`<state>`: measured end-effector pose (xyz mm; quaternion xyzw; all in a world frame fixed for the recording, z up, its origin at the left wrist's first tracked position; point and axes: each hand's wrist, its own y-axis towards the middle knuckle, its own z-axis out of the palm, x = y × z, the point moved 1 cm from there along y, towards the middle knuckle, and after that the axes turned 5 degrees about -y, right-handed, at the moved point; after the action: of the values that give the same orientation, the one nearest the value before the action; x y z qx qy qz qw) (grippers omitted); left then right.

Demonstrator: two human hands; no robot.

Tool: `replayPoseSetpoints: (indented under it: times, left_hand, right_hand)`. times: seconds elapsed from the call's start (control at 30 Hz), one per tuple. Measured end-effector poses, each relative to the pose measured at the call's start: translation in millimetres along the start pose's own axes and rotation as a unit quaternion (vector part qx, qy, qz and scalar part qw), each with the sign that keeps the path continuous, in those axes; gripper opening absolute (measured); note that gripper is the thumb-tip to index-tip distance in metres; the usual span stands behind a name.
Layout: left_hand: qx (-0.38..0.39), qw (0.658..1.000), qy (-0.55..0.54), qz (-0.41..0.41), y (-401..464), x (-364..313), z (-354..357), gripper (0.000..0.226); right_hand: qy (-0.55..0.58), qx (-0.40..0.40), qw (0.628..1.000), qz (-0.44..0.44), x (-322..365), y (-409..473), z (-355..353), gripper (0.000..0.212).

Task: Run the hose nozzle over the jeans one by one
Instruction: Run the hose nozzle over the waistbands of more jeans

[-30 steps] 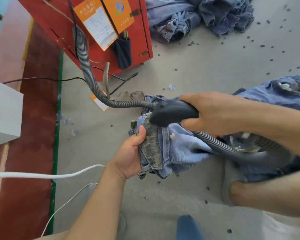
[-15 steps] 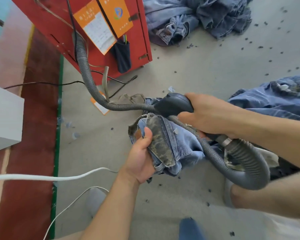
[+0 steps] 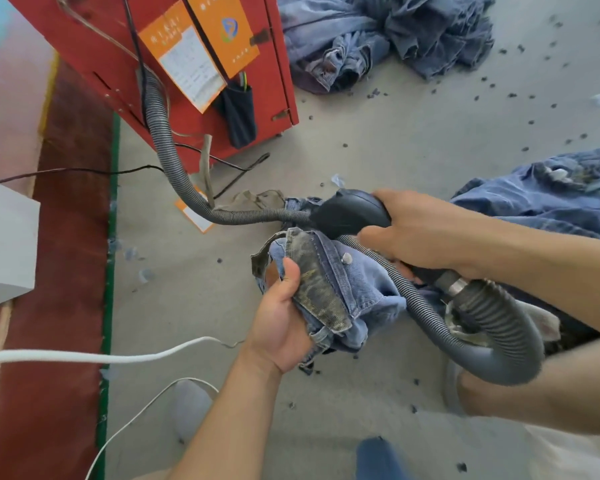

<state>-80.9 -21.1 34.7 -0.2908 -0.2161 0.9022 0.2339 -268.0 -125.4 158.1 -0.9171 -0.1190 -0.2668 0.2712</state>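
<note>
Nozzle at the waistband of one pair of jeans, held up over the floor.

Left hand (image 3: 280, 327) grips the bunched jeans (image 3: 340, 292) at the waistband, thumb up on the near face, fingers curled behind the cloth; metal button (image 3: 346, 259) shows just right of the thumb. Right hand (image 3: 420, 233) is wrapped round the black hose nozzle (image 3: 347, 216), whose head touches the top edge of the jeans, just far of the left hand's grip. Ribbed grey hose (image 3: 492, 323): one, looping near-right under the right wrist and running left to the red cabinet (image 3: 201, 109). Denim counted: one pair in hand, one heap (image 3: 388, 36) far, one spread (image 3: 548, 199) right. Two white cables (image 3: 84, 357) near-left. Dark scraps litter the concrete floor (image 3: 413, 140).
</note>
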Motion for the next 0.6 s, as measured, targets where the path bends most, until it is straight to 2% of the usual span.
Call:
replayPoseSetpoints:
  times: [0.17,0.3,0.47,0.6]
  left_hand:
    - [-0.001,1.000,-0.007,0.001,-4,-24,-7,0.061]
    - [0.008,0.999,0.033,-0.021,-10,-30,-11,0.060]
    - [0.004,0.999,0.035,-0.016,-14,-33,-10,0.058]
    - [-0.003,0.998,0.068,-0.001,-16,-36,-6,0.056]
  right_hand:
    - [-0.190,0.079,0.966,-0.155,-3,-22,-28,0.019]
    - [-0.184,0.101,0.960,-0.183,-2,-24,-29,0.023]
    - [-0.198,0.070,0.953,-0.218,2,-17,-21,0.030]
    - [-0.202,0.084,0.950,-0.222,-1,-16,-27,0.035]
